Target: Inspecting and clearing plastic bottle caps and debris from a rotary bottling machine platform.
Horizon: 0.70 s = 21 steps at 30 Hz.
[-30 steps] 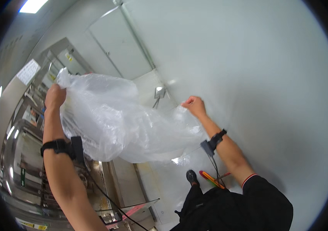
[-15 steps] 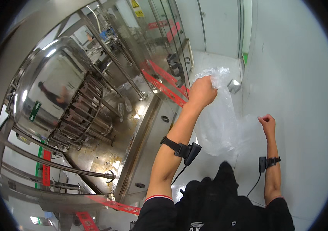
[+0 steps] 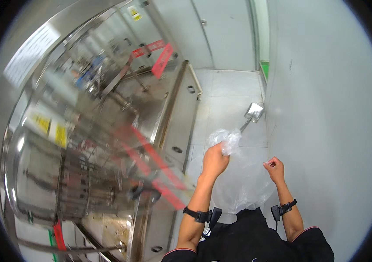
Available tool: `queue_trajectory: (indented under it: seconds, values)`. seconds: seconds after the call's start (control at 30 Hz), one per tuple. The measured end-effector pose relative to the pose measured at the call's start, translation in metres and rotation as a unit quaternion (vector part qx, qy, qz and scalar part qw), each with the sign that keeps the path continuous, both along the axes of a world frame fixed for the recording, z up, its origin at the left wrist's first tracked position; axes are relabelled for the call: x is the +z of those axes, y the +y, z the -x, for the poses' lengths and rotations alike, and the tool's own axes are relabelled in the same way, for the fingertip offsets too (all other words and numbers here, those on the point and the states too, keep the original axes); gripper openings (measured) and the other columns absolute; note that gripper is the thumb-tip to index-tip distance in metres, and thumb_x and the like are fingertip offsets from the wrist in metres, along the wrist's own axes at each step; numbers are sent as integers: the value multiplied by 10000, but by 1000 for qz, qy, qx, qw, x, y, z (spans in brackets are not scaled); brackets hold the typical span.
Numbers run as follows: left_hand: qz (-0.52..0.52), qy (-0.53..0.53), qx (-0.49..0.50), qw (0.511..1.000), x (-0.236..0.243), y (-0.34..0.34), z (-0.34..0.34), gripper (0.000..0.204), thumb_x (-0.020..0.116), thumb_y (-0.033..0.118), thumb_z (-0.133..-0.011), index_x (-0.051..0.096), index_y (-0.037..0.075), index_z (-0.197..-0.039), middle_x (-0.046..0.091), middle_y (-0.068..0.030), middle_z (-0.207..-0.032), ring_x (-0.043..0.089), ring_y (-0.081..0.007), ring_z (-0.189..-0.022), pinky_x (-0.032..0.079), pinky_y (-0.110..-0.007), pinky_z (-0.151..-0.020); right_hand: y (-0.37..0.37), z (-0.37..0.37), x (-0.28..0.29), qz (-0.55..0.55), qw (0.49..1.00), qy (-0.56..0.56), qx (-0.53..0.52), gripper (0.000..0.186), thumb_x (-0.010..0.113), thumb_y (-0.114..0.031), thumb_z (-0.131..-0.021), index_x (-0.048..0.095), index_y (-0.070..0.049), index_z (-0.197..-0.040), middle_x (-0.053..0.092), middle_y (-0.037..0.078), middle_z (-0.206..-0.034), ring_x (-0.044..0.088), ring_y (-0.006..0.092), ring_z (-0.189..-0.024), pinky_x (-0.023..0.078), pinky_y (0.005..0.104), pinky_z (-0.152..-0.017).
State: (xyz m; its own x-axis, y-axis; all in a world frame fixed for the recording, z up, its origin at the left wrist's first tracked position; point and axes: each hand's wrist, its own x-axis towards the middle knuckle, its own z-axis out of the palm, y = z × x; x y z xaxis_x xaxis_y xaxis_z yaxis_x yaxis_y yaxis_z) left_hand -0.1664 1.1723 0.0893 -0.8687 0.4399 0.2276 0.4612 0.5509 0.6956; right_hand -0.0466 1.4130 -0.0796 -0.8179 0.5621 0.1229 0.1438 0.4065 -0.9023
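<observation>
A large clear plastic bag (image 3: 242,187) hangs in front of my body, its film thin and see-through. My left hand (image 3: 215,161) is closed around the bunched top of the bag. On the other side, my right hand (image 3: 275,170) is pinched at the bag's right edge, with the fingertips together. The lower end of the bag hangs close to my dark clothing. Whatever the bag may hold inside cannot be made out.
At the left stands a steel machine with a rounded drum (image 3: 31,174). Its clear door panel with red tape (image 3: 168,192) is blurred. A silver scoop-like tool (image 3: 254,112) lies on the tiled floor ahead. A pale wall (image 3: 325,109) runs along the right.
My view has turned, and the machine's drum sits lower. Both hands appear lower and nearer my body, closer together, still with the bag. More floor and the silver tool show ahead.
</observation>
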Motion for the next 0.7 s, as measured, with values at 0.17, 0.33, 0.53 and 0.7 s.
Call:
queue_trajectory:
  seconds: [0.17,0.33,0.53,0.7]
  values:
    - [43,-76,39,995,13,25,64,242,585,110,-754,624,73,-990,636,-208,-891,584,-420,-834,471,-471,-709,30,47,12,118,993,-26,11,242,753,-120,-721,528,-38,-685,549,5,-651,477,63,-577,419,230,-549]
    - [131,-115,-138,975,-3,59,132,565,614,158,-756,416,50,-1273,622,-259,-930,593,-423,-888,478,-463,-755,32,137,55,189,978,-9,84,190,716,-43,-733,530,-26,-697,572,3,-682,505,58,-613,443,224,-585]
    - [7,-217,-261,941,-84,119,203,509,596,171,-778,437,60,-1249,593,-252,-1069,584,-410,-947,466,-423,-823,25,253,60,281,940,-27,192,132,641,81,-711,550,-14,-717,605,24,-781,574,84,-733,483,234,-663]
    - [32,-179,-267,946,-96,157,327,230,648,152,-725,641,59,-935,653,-199,-912,608,-374,-898,473,-435,-792,75,357,59,255,942,31,218,197,634,64,-737,611,28,-930,636,81,-924,610,131,-891,507,271,-797]
